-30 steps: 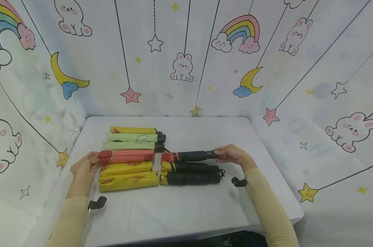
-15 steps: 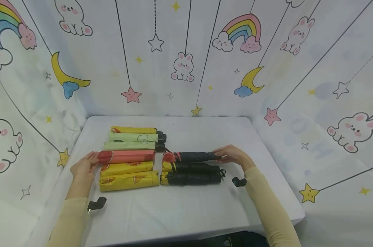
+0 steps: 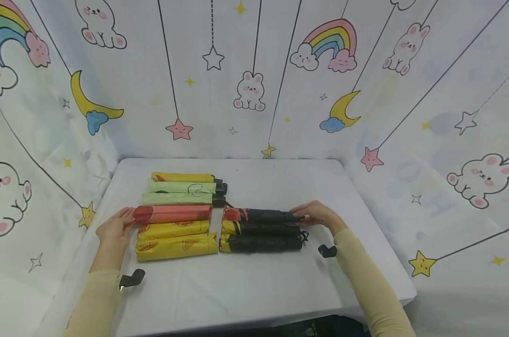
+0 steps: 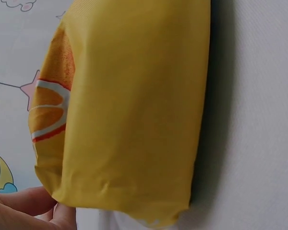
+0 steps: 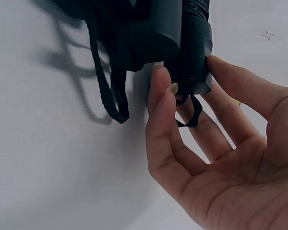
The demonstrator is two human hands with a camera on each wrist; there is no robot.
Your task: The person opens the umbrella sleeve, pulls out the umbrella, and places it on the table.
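Note:
In the head view, my left hand [image 3: 115, 225] holds the left end of a red fruit-print umbrella sleeve [image 3: 178, 213]; the left wrist view shows its fingers partly hidden behind a yellow sleeve [image 4: 134, 105]. My right hand [image 3: 317, 214] has thumb and fingertips around the handle end of a black folded umbrella [image 3: 267, 215] with red trim. That umbrella lies in line with the red sleeve, a small gap between them. In the right wrist view, the thumb meets one side of the black handle [image 5: 192, 62], and a wrist loop hangs below it.
Toward me lie two yellow orange-print sleeves [image 3: 174, 248] and two black folded umbrellas [image 3: 262, 243] with yellow trim. Behind are two green umbrellas [image 3: 178, 199] and a yellow one [image 3: 182, 178], black handles pointing right. All lie on a white table [image 3: 237, 290] before a patterned cloth [image 3: 250, 126].
The black red-trimmed umbrella has shifted slightly right and toward me, close against the one beside it, and its handle sticks out less. My right fingers have lowered; my left hand stays put.

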